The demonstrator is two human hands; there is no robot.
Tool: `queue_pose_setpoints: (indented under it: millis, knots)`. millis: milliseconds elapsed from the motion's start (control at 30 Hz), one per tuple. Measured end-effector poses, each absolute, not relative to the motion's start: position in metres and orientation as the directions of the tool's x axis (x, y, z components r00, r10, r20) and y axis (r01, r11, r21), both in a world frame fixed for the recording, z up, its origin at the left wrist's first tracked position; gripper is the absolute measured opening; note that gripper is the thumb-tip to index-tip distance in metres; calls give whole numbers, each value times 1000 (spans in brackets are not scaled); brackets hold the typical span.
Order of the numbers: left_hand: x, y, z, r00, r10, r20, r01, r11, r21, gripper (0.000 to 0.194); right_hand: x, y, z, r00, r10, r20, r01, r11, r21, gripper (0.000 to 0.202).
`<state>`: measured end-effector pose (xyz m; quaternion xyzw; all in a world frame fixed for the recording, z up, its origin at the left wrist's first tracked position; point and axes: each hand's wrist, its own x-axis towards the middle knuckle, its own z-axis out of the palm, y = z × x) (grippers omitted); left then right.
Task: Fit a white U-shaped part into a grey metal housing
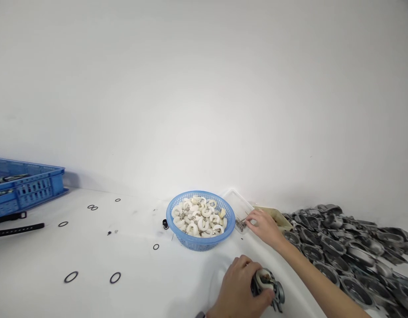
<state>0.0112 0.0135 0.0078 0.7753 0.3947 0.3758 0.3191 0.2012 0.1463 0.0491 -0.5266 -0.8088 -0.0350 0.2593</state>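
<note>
My left hand (240,287) is wrapped round a grey metal part (278,297) with a white ring piece (263,278) set in it, low in the view right of centre. Above and to the right, my right hand (263,226) is over a clear white tray (235,198) of small metal pins (240,224). Its thumb and forefinger are pinched together on what looks like a thin pin. Left of that tray stands a round blue basket (200,243) filled with white ring pieces (199,216).
Many grey metal parts (336,247) are heaped at the right. A yellowish container (276,216) sits behind my right hand. Black rings (115,278) lie scattered on the white table (140,282). At the far left are a blue crate (34,190) and a black strap (18,230).
</note>
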Motion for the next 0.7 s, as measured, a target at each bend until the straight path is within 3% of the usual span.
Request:
queue_pose_setpoints:
  millis: [133,267,567,700]
  knots:
    - [11,10,16,408,854,323,367,-477,799,27,226,119,52,-188,914,359,735,374,-566,31]
    - [12,9,17,408,850,334,363,-486,795,25,246,83,41,-131,969,209,541,247,-804,44]
    - [17,14,18,449,837,312,395,-499,772,29,244,44,29,-177,984,9,110,29,-993,36]
    - [17,18,26,486,821,299,410,-516,752,28,247,43,23,-196,981,-3,55,8,-998,32]
